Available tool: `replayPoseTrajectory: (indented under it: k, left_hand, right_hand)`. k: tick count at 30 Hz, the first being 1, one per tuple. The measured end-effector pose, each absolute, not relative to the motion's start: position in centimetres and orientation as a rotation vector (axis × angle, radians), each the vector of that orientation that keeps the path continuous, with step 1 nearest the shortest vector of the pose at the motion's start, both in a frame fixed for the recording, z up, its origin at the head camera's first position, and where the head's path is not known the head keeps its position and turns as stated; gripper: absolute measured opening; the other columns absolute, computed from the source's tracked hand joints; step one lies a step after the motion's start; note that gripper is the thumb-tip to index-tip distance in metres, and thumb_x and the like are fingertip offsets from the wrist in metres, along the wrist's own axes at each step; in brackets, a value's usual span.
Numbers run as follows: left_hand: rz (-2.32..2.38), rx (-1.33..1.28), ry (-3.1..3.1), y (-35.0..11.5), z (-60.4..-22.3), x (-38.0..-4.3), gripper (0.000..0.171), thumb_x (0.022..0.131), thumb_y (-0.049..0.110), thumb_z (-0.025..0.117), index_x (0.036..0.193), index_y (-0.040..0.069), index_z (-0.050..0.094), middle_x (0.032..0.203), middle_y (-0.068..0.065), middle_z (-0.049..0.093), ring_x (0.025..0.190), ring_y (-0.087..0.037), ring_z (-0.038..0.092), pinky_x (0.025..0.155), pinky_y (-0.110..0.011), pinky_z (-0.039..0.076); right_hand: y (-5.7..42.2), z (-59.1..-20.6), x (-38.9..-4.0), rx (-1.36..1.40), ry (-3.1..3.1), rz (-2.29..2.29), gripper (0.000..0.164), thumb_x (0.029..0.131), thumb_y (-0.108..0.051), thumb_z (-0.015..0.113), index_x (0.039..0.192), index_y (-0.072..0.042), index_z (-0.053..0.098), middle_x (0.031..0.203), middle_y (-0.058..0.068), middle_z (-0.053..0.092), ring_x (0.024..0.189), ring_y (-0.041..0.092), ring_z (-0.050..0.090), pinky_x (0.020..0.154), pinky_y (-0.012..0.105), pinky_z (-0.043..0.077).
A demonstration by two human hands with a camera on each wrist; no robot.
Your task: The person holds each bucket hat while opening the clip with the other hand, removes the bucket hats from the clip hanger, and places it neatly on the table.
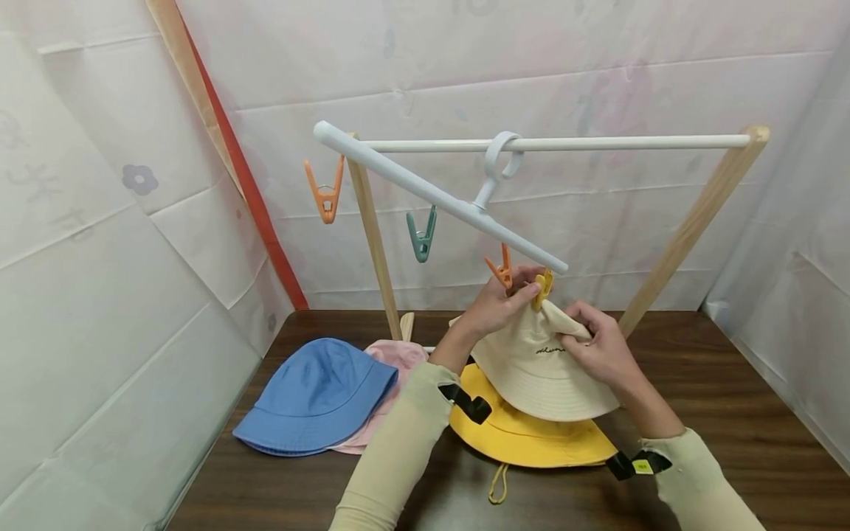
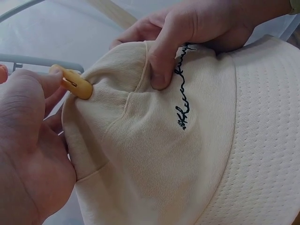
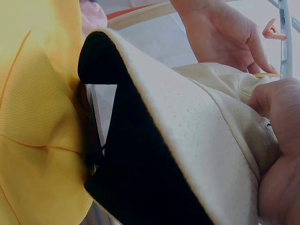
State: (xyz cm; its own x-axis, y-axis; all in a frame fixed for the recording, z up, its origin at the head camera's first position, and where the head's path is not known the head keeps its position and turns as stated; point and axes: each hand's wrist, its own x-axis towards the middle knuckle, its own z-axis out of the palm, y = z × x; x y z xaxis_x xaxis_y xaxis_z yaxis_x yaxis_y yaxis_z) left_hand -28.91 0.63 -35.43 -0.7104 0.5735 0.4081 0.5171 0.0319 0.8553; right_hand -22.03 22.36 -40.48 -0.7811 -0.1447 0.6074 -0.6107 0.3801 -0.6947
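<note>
A cream bucket hat with dark stitched script hangs below the low end of a pale hanger. My left hand pinches a yellow clip between thumb and finger. In the left wrist view the clip's jaws sit over the gathered top of the hat. My right hand grips the crown, its thumb pressed on the cloth near the lettering. Seen from the right wrist, the brim flares down with its dark underside showing.
The hanger tilts from a white rod on wooden legs. Two orange clips and a green clip dangle from it. A yellow hat lies under the cream one; blue and pink hats lie left.
</note>
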Motion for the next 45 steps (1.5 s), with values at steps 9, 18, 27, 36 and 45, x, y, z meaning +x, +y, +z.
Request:
replayPoseTrajectory:
  k: [9, 18, 27, 36, 45]
  left_hand:
    - [1.824, 1.17, 2.226, 0.89, -35.51, -28.96, 0.038, 0.116, 0.004, 0.055, 0.152, -0.008, 0.058, 0.14, -0.035, 0.069, 0.106, -0.004, 0.064, 0.09, -0.014, 0.049]
    - [1.832, 1.144, 2.218, 1.13, -35.59, -29.14, 0.037, 0.117, 0.006, 0.055, 0.151, -0.008, 0.059, 0.136, -0.034, 0.069, 0.102, -0.002, 0.062, 0.088, -0.016, 0.049]
    - [1.875, 1.144, 2.204, 1.47, -35.84, -29.25, 0.033, 0.116, 0.004, 0.055, 0.146, -0.009, 0.061, 0.13, -0.035, 0.069, 0.096, 0.0, 0.06, 0.086, -0.016, 0.049]
    - [1.86, 1.114, 2.22, 1.43, -35.74, -29.27, 0.035, 0.116, 0.006, 0.056, 0.148, -0.008, 0.06, 0.136, -0.035, 0.07, 0.102, -0.002, 0.062, 0.088, -0.015, 0.05]
    - [1.907, 1.102, 2.232, 1.42, -35.91, -29.51, 0.037, 0.115, 0.002, 0.057, 0.15, -0.009, 0.059, 0.136, -0.037, 0.071, 0.117, -0.033, 0.072, 0.093, -0.014, 0.051]
  right_hand:
    - [22.23, -40.58, -21.99, 0.651, -2.171, 1.423, 0.016, 0.091, 0.018, 0.071, 0.1, 0.005, 0.069, 0.083, -0.013, 0.064, 0.074, 0.001, 0.056, 0.064, 0.02, 0.048]
    - [22.36, -40.76, -21.95, 0.653, -2.172, 1.451, 0.014, 0.093, 0.016, 0.071, 0.101, 0.005, 0.069, 0.083, -0.014, 0.063, 0.074, 0.001, 0.055, 0.064, 0.021, 0.046]
    - [22.53, -41.02, -22.01, 0.644, -2.174, 1.461, 0.011, 0.094, 0.014, 0.071, 0.101, 0.007, 0.067, 0.082, -0.014, 0.062, 0.072, 0.001, 0.054, 0.062, 0.022, 0.046]
    - [22.56, -41.26, -21.99, 0.619, -2.194, 1.479, 0.016, 0.094, 0.017, 0.071, 0.1, 0.002, 0.067, 0.083, -0.015, 0.065, 0.07, 0.002, 0.056, 0.062, 0.022, 0.048]
    - [22.52, -41.28, -22.11, 0.621, -2.226, 1.454, 0.015, 0.094, 0.016, 0.071, 0.1, 0.003, 0.067, 0.078, -0.01, 0.062, 0.066, 0.002, 0.055, 0.058, 0.024, 0.049]
